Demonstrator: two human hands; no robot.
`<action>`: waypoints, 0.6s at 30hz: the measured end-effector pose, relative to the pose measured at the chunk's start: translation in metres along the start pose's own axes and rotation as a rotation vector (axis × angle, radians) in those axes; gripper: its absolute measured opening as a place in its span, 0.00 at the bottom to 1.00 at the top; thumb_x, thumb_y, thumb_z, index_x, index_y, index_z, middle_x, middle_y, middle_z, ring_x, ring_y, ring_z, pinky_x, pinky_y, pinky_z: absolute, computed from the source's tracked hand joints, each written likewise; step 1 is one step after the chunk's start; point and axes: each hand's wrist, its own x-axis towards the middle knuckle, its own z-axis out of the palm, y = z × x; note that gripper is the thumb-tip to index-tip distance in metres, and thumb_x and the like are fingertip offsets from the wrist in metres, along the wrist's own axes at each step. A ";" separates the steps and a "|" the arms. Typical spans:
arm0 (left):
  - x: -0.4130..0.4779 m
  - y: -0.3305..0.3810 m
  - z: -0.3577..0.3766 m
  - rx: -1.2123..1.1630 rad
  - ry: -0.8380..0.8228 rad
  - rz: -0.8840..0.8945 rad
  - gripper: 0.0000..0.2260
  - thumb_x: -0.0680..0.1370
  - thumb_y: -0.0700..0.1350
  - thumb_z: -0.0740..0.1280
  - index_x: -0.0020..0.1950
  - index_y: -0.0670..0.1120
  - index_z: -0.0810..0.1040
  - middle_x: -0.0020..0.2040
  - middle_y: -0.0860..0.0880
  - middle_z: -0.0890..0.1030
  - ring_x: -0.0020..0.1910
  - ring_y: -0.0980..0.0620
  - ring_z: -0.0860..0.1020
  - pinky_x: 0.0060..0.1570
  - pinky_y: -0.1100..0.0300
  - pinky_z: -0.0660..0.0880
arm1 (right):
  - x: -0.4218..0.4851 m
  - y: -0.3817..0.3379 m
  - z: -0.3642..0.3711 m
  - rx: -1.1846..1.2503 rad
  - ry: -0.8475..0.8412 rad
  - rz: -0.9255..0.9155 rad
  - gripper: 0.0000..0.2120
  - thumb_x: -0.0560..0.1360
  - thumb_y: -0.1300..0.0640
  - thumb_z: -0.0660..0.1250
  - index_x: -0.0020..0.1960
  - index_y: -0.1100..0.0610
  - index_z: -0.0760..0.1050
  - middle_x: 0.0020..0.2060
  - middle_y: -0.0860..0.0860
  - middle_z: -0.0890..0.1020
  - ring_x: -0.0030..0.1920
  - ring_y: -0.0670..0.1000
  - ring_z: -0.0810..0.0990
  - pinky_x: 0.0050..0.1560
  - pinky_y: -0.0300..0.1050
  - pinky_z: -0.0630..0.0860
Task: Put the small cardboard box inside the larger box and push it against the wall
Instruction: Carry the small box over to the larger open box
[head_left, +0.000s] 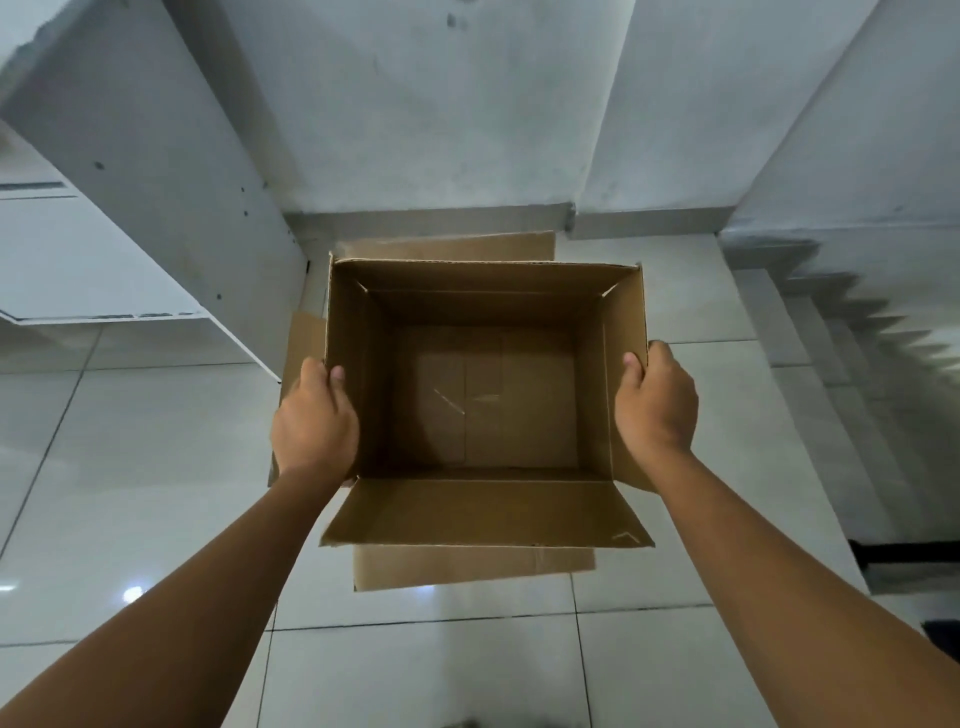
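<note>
In the head view I hold an open-topped brown cardboard box (493, 405), empty inside, with its near flap folded out toward me. My left hand (314, 426) grips its left wall, thumb inside the rim. On the right wall, my right hand (654, 405) grips the same way. Flaps of a second, larger cardboard box (467, 569) stick out beneath it on the near, left and far sides; the rest of that box is hidden. Both boxes sit close to the grey wall (415, 104) ahead.
The floor is glossy white tile (156, 519). A white cabinet or panel (130, 208) juts out on the left, close to the boxes. A staircase (857, 322) rises on the right. A low grey skirting runs along the wall's base.
</note>
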 end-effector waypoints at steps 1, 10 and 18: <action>0.006 -0.003 0.004 0.002 -0.002 -0.012 0.12 0.80 0.47 0.52 0.51 0.39 0.69 0.38 0.45 0.73 0.34 0.48 0.70 0.35 0.54 0.65 | 0.007 -0.004 0.007 -0.009 -0.010 -0.013 0.10 0.79 0.55 0.57 0.52 0.61 0.72 0.45 0.58 0.81 0.44 0.57 0.81 0.38 0.43 0.72; 0.049 -0.030 0.051 0.050 -0.093 -0.086 0.14 0.80 0.48 0.53 0.55 0.39 0.70 0.41 0.42 0.78 0.36 0.46 0.75 0.37 0.53 0.73 | 0.049 -0.008 0.074 -0.087 -0.190 -0.035 0.11 0.79 0.56 0.57 0.54 0.62 0.72 0.46 0.59 0.80 0.47 0.58 0.80 0.39 0.44 0.72; 0.054 -0.069 0.111 0.072 -0.276 -0.147 0.13 0.79 0.45 0.58 0.57 0.38 0.72 0.46 0.38 0.81 0.38 0.44 0.77 0.39 0.52 0.73 | 0.058 0.036 0.150 -0.148 -0.360 0.025 0.12 0.79 0.56 0.56 0.54 0.64 0.72 0.41 0.58 0.76 0.42 0.56 0.77 0.38 0.47 0.71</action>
